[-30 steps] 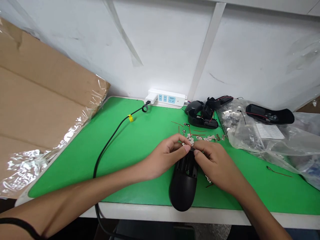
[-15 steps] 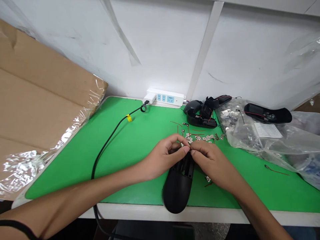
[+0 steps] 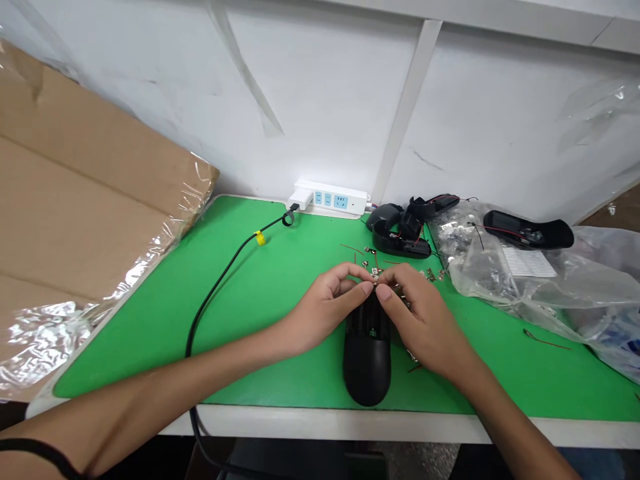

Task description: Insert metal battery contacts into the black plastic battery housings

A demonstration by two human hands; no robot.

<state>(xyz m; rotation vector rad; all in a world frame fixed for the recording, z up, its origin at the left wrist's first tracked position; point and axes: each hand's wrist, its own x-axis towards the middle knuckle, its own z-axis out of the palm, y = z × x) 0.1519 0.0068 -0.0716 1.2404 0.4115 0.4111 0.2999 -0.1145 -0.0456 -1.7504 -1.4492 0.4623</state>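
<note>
Left hand (image 3: 325,313) and right hand (image 3: 423,327) pinched narrow, fingertips meeting above black mouse (image 3: 367,367) near table (image 3: 150,340) front edge; held item too small to tell. Metal clips (image 3: 430,274) and red wires (image 3: 353,249) lie loose behind; mouse shells (image 3: 400,239) unassembled at back edge.

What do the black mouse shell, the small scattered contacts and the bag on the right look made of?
The black mouse shell looks like matte moulded plastic. The small contacts look like stamped metal, bright where they catch light; the alloy can't be told. The bag looks like thin clear plastic film, glossy and creased.
</note>
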